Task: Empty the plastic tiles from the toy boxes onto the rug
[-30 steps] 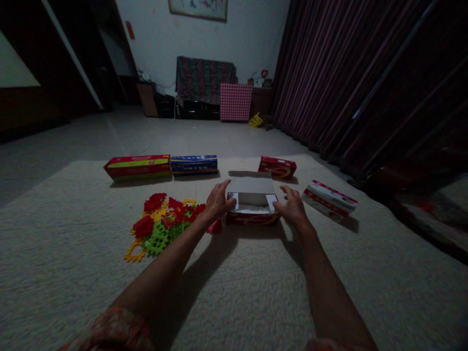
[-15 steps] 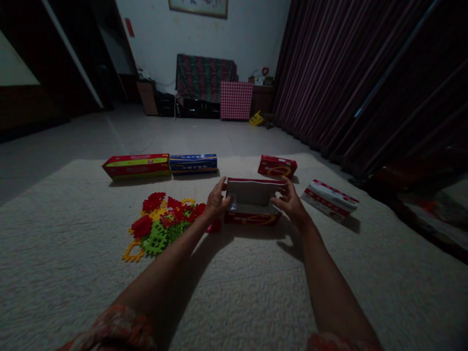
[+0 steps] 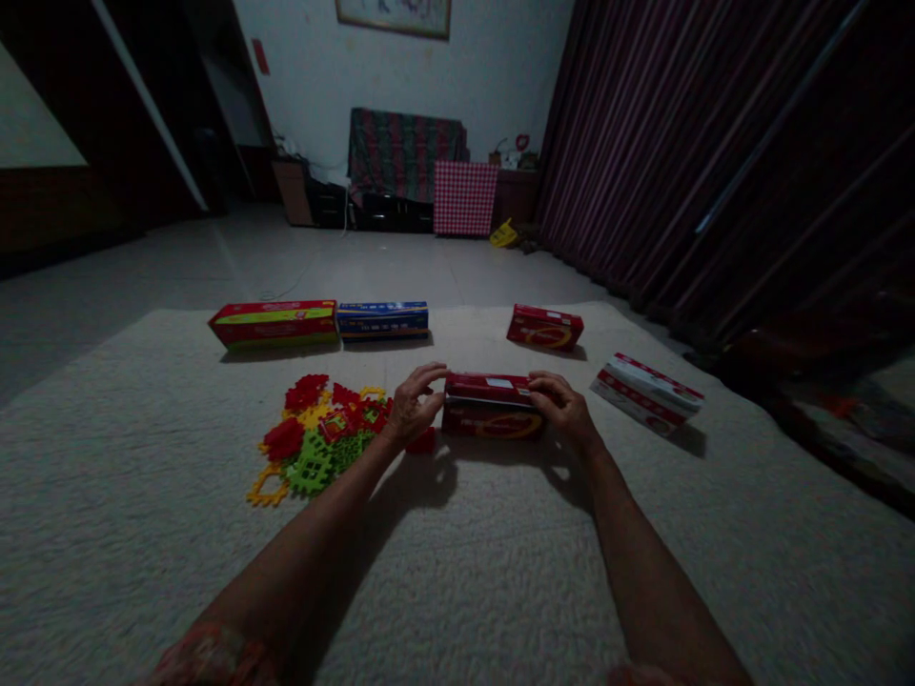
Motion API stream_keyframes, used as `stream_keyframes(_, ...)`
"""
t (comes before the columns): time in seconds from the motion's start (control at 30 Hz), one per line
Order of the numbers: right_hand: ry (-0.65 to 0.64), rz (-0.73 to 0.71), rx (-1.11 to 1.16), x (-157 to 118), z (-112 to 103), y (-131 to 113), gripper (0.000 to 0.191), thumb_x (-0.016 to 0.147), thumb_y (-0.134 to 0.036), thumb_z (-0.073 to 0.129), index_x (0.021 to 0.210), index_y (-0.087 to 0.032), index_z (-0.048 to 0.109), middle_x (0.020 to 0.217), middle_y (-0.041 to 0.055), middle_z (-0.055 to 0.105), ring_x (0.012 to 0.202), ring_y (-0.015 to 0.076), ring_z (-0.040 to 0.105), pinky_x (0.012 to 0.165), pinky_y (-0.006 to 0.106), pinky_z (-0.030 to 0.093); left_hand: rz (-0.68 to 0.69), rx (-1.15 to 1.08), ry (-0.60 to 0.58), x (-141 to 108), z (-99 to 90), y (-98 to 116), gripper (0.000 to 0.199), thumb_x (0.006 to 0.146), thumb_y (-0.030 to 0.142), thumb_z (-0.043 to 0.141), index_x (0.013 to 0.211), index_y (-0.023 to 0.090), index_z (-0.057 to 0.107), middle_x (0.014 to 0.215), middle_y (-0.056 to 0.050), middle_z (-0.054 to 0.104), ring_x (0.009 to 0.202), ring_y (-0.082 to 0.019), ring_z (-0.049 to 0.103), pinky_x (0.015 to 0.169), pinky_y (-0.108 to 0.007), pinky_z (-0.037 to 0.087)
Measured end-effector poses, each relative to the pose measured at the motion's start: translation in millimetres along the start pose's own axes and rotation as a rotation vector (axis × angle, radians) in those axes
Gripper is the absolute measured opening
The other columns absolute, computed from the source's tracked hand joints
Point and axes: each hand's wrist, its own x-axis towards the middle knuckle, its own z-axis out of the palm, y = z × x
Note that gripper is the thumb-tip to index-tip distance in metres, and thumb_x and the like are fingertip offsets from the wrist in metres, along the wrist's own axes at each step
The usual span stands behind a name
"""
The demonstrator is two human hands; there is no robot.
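Observation:
A red box (image 3: pixel 492 421) sits on the pale quilted mat (image 3: pixel 457 572), its lid folded down over the top with a thin gap along the front edge. My left hand (image 3: pixel 418 405) is at the box's left end, thumb and fingers on its corner. At the right end, my right hand (image 3: pixel 561 405) grips the lid's corner with fingers on top. Left of the box lies a pile of red, green and yellow plastic pieces (image 3: pixel 315 457), partly behind my left hand and forearm.
Behind stand a red and green box (image 3: pixel 275 327), a blue box (image 3: pixel 384 322) and another red box (image 3: pixel 544 329). A white and red box (image 3: pixel 647 393) is at the right. Dark curtains (image 3: pixel 643 143) hang beyond.
The lid of the red box has gone from raised, with the inside showing, to folded down. Both hands have moved lower with it.

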Motion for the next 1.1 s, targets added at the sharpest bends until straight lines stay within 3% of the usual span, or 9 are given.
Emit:
stream_keyframes(0.17, 0.017, -0.051, -0.043, -1.3, 3.5, 2.1, 0.017, 0.081, -0.039, 0.068, 0.089, -0.024, 0.071, 0.116, 0.0101, 0.068, 0.114, 0.0273, 0.063, 0.105, 0.049, 0.047, 0.081, 0.040, -0.034, -2.0, 4.9, -1.1, 0.020, 0.088, 0.020, 0.060, 0.101, 0.021, 0.075, 0.118, -0.011, 0.071, 0.112, -0.022, 0.066, 0.091, -0.037, 0.058)
stream_keyframes(0.4, 0.026, -0.085, -0.079, -3.8, 5.9, 5.9, 0.016, 0.081, -0.037, 0.068, 0.090, -0.024, 0.071, 0.112, 0.0098, 0.068, 0.112, 0.0274, 0.063, 0.104, 0.050, 0.048, 0.150, 0.083, -0.020, -3.5, 8.6, -11.1, 0.019, 0.091, 0.018, 0.059, 0.100, 0.022, 0.075, 0.113, -0.010, 0.072, 0.106, -0.019, 0.068, 0.092, -0.038, 0.058)
stream_keyframes(0.8, -0.218, -0.120, -0.147, -5.4, -2.4, -26.1, 0.007, 0.082, -0.026, 0.064, 0.085, -0.024, 0.070, 0.122, 0.0079, 0.068, 0.118, 0.0250, 0.062, 0.103, 0.048, 0.050, 0.184, 0.159, -0.063, -8.6, 8.2, -5.7, 0.014, 0.083, 0.013, 0.062, 0.087, 0.021, 0.072, 0.104, -0.006, 0.070, 0.101, -0.020, 0.066, 0.088, -0.038, 0.056)
stream_keyframes(1.0, -0.275, -0.223, -0.200, -12.9, 2.9, -31.0, 0.021, 0.088, -0.019, 0.055, 0.092, -0.027, 0.074, 0.117, 0.0066, 0.072, 0.122, 0.0256, 0.061, 0.112, 0.053, 0.042, 0.222, 0.166, -0.025, -8.7, 9.6, -5.6, 0.013, 0.084, 0.013, 0.061, 0.086, 0.021, 0.071, 0.102, -0.006, 0.070, 0.099, -0.019, 0.065, 0.087, -0.036, 0.056)
stream_keyframes(1.1, -0.297, -0.247, -0.309, -17.8, 1.5, -34.8, 0.019, 0.089, -0.020, 0.056, 0.097, -0.026, 0.072, 0.122, 0.0080, 0.069, 0.122, 0.0265, 0.060, 0.114, 0.057, 0.038, 0.254, 0.195, -0.043, -8.7, 9.4, -4.2, 0.010, 0.084, 0.014, 0.061, 0.084, 0.021, 0.069, 0.100, -0.006, 0.069, 0.098, -0.020, 0.065, 0.086, -0.037, 0.056)
